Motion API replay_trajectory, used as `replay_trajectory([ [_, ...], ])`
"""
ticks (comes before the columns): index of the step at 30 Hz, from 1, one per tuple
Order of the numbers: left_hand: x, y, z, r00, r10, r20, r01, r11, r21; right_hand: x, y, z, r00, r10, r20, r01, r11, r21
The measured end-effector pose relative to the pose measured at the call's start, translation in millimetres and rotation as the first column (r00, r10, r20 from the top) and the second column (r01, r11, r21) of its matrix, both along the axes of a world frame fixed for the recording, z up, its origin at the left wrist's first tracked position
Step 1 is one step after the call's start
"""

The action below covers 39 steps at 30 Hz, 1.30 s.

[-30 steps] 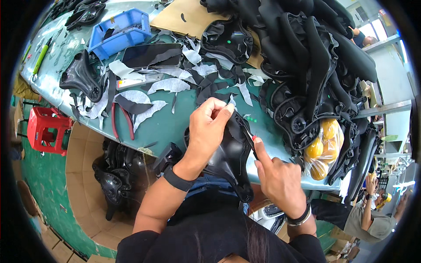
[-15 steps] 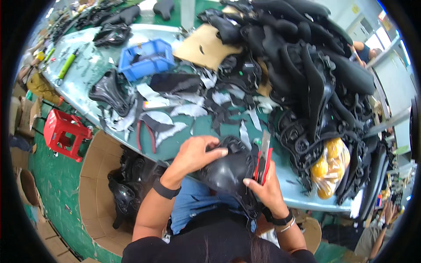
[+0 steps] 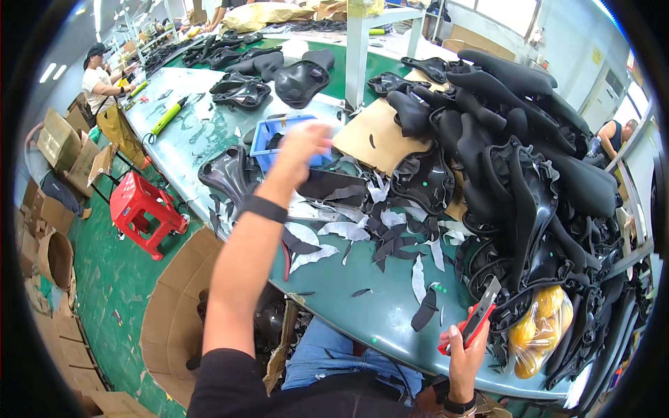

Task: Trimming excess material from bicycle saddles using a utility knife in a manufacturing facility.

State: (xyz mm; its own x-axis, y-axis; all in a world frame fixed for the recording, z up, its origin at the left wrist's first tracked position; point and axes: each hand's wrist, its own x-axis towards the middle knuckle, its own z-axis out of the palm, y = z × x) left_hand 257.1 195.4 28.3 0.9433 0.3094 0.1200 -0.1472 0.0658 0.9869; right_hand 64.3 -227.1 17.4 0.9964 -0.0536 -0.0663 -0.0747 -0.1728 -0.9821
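My left hand (image 3: pixel 304 144) is stretched far out over the green table (image 3: pixel 380 317) and is blurred by motion, just above a blue tray (image 3: pixel 267 140); I cannot tell whether it holds anything. A black band sits on that wrist. My right hand (image 3: pixel 465 350) is low at the table's near edge, gripping a red utility knife (image 3: pixel 481 315) with its blade pointing up. White and black trimmed scraps (image 3: pixel 348 230) lie scattered between the two hands. No black saddle piece is in either hand.
A tall pile of black saddle covers (image 3: pixel 529 174) fills the right side, with a yellow bag (image 3: pixel 540 324) at its foot. A cardboard sheet (image 3: pixel 376 132) lies mid-table. A red stool (image 3: pixel 143 209) and cardboard box (image 3: pixel 171 313) stand below left. Another person (image 3: pixel 104 83) works far left.
The black saddle piece that both hands held is gone from them. My left arm has swung out toward the blue tray. My right hand keeps the knife and has dropped lower right.
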Motion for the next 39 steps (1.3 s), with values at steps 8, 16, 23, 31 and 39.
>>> replay_trajectory([
  [8, 67, -160, -53, 0.932, 0.162, -0.323, 0.108, 0.730, 0.675, -6, -7, -15, 1.000, -0.013, 0.017, 0.014, 0.999, -0.034],
  [16, -18, -144, 42, 0.970, 0.231, 0.072, -0.197, 0.578, 0.792, -13, -28, -30, 0.998, -0.067, -0.011, 0.066, 0.998, -0.007],
  [23, -87, -100, 43, 0.855, -0.515, -0.053, 0.462, 0.712, 0.528, -21, -27, -32, 0.989, -0.140, -0.052, 0.146, 0.980, 0.136],
  [31, -102, -158, -44, 0.874, -0.483, 0.061, 0.218, 0.501, 0.838, -31, -23, -18, 0.969, 0.188, -0.162, -0.225, 0.940, -0.257],
  [39, -177, -159, -29, 0.796, -0.584, -0.158, 0.413, 0.335, 0.847, -32, -19, 3, 0.890, 0.415, 0.188, -0.216, 0.747, -0.629],
])
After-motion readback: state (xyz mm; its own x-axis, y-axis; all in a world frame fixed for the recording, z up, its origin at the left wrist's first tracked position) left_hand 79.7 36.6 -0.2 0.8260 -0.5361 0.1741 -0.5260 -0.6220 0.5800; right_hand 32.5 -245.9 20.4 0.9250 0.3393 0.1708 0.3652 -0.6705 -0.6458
